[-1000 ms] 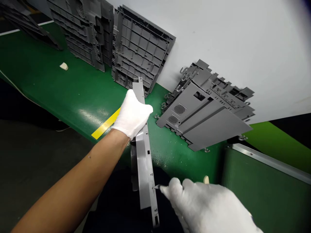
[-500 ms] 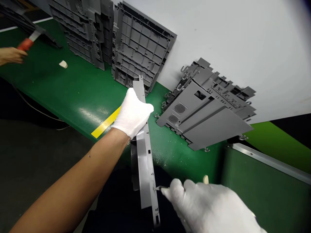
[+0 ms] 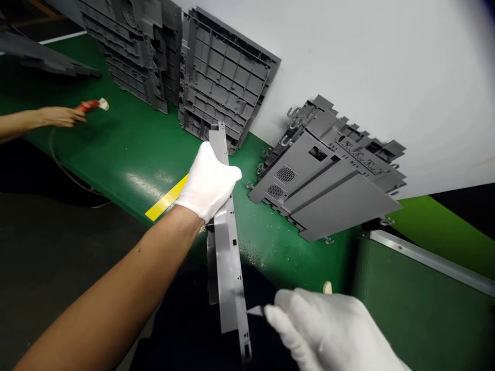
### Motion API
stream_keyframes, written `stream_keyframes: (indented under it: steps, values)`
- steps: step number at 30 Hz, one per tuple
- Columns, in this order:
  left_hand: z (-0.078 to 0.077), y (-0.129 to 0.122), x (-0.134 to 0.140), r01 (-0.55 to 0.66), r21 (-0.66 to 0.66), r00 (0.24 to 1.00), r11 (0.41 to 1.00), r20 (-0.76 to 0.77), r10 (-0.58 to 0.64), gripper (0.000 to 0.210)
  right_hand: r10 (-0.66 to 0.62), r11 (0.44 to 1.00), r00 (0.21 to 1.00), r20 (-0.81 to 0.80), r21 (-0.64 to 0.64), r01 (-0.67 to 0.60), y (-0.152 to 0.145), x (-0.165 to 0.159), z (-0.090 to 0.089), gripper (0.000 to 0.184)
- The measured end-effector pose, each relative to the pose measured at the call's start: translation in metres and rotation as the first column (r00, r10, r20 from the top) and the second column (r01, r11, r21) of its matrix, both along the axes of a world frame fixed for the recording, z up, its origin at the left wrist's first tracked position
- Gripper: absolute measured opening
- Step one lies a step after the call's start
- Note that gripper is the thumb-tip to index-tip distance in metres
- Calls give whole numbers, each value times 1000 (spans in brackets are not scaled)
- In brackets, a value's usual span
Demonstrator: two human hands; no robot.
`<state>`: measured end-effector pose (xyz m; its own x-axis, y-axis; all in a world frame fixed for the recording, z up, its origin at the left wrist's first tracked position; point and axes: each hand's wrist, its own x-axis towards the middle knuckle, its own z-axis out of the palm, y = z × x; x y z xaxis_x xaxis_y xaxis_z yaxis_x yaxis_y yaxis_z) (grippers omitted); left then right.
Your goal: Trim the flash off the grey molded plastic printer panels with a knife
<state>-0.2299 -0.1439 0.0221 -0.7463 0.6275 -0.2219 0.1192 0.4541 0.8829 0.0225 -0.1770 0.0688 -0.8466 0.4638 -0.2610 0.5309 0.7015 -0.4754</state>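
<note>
My left hand (image 3: 209, 180), in a white glove, is closed around a long grey plastic panel (image 3: 228, 268). The panel stands on edge, its narrow side with small square holes turned up and its near end toward me. In my gloved right hand (image 3: 328, 324) is a knife (image 3: 256, 310); only its pointed blade shows, the handle being hidden by the fingers. The blade's tip is at the panel's narrow edge, near the lower end. Whether it touches I cannot tell.
Grey ribbed panels (image 3: 228, 72) lean on the white wall behind the green table (image 3: 127, 139). More grey panels with hooks (image 3: 328, 180) are stacked at right. Yellow tape (image 3: 166, 198) marks the table. At left, a co-worker's hand (image 3: 64, 117) holds a red-handled tool (image 3: 88, 106). A green conveyor (image 3: 421, 304) lies at right.
My right hand has moved slightly down along the panel's edge, showing more blade. The panel and my left hand shifted slightly left. The co-worker's hand moved right and down with the red tool.
</note>
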Motion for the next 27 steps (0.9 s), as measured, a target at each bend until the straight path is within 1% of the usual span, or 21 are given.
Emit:
stream_keyframes:
  steps: [1,2,3,4,5,6,8,9,10,12,13,14,15,16,18,19,20,22,23,25,27]
  values:
    - [-2,0,0,1,19,1000,1000,-3,-1,34,-127,987,991,-29,-107,123,1,-5,-1,42]
    - [-5,-1,0,1,48,1000,999,-3,-1,34,-254,949,966,-40,-204,241,2,-12,-4,44]
    - [-7,-2,0,2,81,1000,997,2,-2,35,-360,895,932,-27,-292,337,2,-19,-7,46]
    - [-9,-2,1,2,114,1000,993,12,-3,35,-439,837,898,-4,-366,408,1,-28,-12,48]
    - [-11,-3,1,3,145,1000,989,27,-7,35,-486,784,873,24,-429,448,0,-36,-16,49]
    - [-13,-3,1,6,168,999,986,48,-14,35,-508,738,860,54,-487,466,-3,-43,-20,49]
    - [-17,-2,-5,-5,206,996,979,93,-15,38,-495,651,855,154,-586,482,-8,-50,-22,42]
    - [-18,0,-10,-28,228,995,973,99,6,43,-456,618,860,228,-614,491,-11,-49,-21,38]
    - [-20,3,-19,-65,252,995,966,87,44,49,-392,596,867,307,-633,494,-12,-46,-17,37]
    - [-24,12,-41,-130,308,991,943,18,130,63,-255,583,876,409,-658,476,-9,-36,-8,37]
    - [-26,18,-53,-135,336,989,932,-15,149,67,-218,589,891,399,-674,446,-4,-31,-4,37]
    - [-27,25,-65,-116,363,990,924,-28,136,66,-209,601,917,341,-694,395,2,-27,0,34]
    - [-28,31,-76,-59,395,997,917,-14,71,59,-219,618,942,254,-711,335,10,-25,2,32]
    - [-28,37,-85,26,435,999,900,14,-36,46,-250,649,955,157,-705,285,18,-25,3,34]
    - [-28,46,-94,195,518,963,833,60,-263,18,-286,741,958,-2,-635,220,37,-35,2,44]
    - [-29,48,-94,240,544,937,804,86,-338,11,-284,796,957,-53,-570,205,47,-44,1,46]
    - [-29,50,-93,258,552,918,793,115,-379,17,-270,847,959,-86,-495,194,57,-55,-1,47]
    - [-31,52,-89,223,525,912,821,184,-366,33,-220,931,966,-137,-325,166,77,-81,-3,48]
    - [-32,51,-87,205,514,910,833,213,-355,38,-192,959,971,-144,-240,154,86,-94,-4,49]
    - [-34,50,-86,204,520,900,830,233,-367,43,-158,986,981,-116,-78,150,104,-121,-6,51]
    - [-35,47,-88,200,552,883,809,257,-393,41,-150,986,987,-65,66,154,119,-145,-7,53]
